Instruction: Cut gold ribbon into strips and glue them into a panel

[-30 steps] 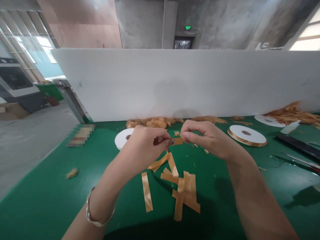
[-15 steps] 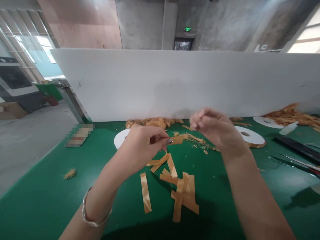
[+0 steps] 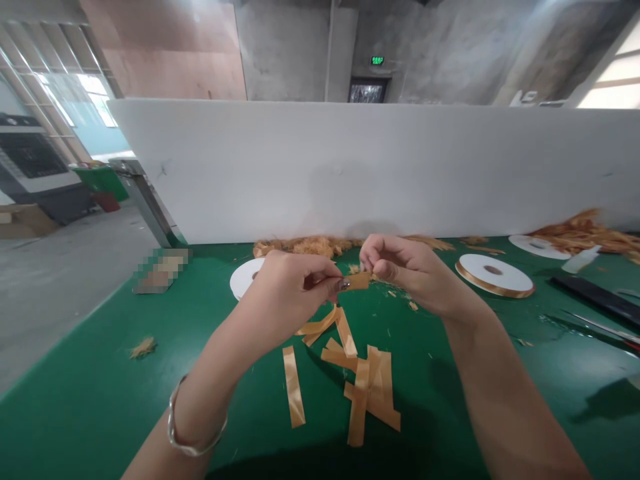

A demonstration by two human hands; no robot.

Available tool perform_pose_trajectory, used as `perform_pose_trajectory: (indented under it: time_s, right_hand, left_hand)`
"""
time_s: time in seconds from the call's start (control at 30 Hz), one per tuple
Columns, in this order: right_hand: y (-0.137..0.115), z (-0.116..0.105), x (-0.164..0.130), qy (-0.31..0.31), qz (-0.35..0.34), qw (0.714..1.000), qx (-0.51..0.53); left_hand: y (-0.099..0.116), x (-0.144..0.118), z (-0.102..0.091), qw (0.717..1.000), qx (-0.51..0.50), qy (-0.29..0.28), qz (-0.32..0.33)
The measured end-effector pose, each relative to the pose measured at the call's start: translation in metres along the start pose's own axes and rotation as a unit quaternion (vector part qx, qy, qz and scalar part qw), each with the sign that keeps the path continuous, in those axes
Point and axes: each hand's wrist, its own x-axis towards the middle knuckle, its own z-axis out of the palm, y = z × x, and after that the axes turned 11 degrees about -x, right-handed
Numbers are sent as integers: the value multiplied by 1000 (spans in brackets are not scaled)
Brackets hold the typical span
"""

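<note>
My left hand (image 3: pixel 303 280) pinches a short piece of golden-orange ribbon (image 3: pixel 357 282) between thumb and fingers, held above the table. At that ribbon's free right end is my right hand (image 3: pixel 407 270), its fingers curled and the fingertips closed at the edge; whether it grips the ribbon or only a thread is too small to see. Below the hands lies a loose pile of cut ribbon strips (image 3: pixel 373 393), several of them crossing. One single ribbon strip (image 3: pixel 293 387) lies apart to the left. Frayed threads (image 3: pixel 413 306) are scattered behind the ribbon.
The green table (image 3: pixel 200 360) ends at a white partition (image 3: pixel 340 167). A ribbon spool (image 3: pixel 495 274) lies right, another white spool (image 3: pixel 243 277) partly behind my left hand. Fibre heaps (image 3: pixel 305 247) line the partition. A small bottle (image 3: pixel 581 259), black bar (image 3: pixel 595 300) and tweezers-like tool (image 3: pixel 605 325) lie far right.
My right hand has come left and slightly down, from a raised, blurred position apart from the ribbon to its free end. My left hand keeps its pinch.
</note>
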Motion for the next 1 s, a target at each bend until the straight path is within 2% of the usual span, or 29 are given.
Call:
perform_pose_trajectory:
  time_s: [0.2, 0.53, 0.8, 1.0]
  right_hand:
    - [3, -1, 0, 22, -12, 1000, 6]
    - [3, -6, -2, -36, 0, 999, -10]
    - [-3, -6, -3, -35, -18, 999, -32]
    - [-6, -7, -4, -19, 11, 998, -67]
  left_hand:
    - [-2, 0, 0, 1000, 3, 0, 4]
    - [0, 0, 0, 1000, 21, -8, 6]
    - [-2, 0, 0, 1000, 24, -15, 13]
    - [-2, -1, 1, 999, 33, -18, 24]
